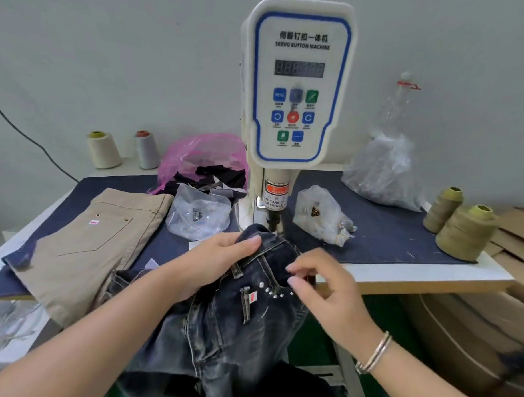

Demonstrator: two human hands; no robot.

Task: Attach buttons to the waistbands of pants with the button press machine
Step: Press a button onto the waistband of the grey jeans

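A white servo button press machine (298, 78) stands at the middle of the table, its punch (273, 220) pointing down. Dark washed jeans (244, 317) hang over the table's front edge, their waistband (271, 245) lifted up to just below the punch. My left hand (215, 256) grips the waistband from the left, thumb on top. My right hand (320, 288) hovers at the waistband's right end with fingers loosely curled near a row of studs (273, 291); whether it pinches the cloth I cannot tell.
Khaki pants (87, 243) lie at the left on the dark blue table cover (384, 238). Clear bags of buttons (199, 215) (323, 217) flank the machine, a pink bag (203, 158) behind. Thread cones (464, 233) stand at right, two more (104, 150) at back left. Cardboard (482, 324) sits lower right.
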